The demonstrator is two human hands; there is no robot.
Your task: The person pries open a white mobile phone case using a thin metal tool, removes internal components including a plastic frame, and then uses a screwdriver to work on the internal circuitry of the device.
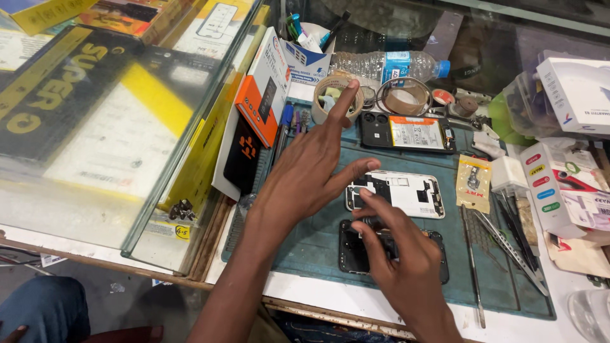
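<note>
Pressing: right hand (406,267) fingers bear on dark opened phone (356,251), low on teal mat (318,238)
Left hand (311,171): spread wide, empty, thumb touching white phone frame (406,194)
Tip: brace phone flat, press gently
Nearby: tweezers (508,244)

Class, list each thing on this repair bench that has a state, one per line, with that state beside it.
Left hand: open, fingers spread, thumb touching the white frame.
Right hand: fingertips pressing on the dark phone.
Dark phone: back cover off, lying flat.
White frame: detached, lying flat on the mat.
Opened phone: back removed, battery exposed.
Water bottle: capped, lying on its side.
Tape roll: lying flat.
</note>
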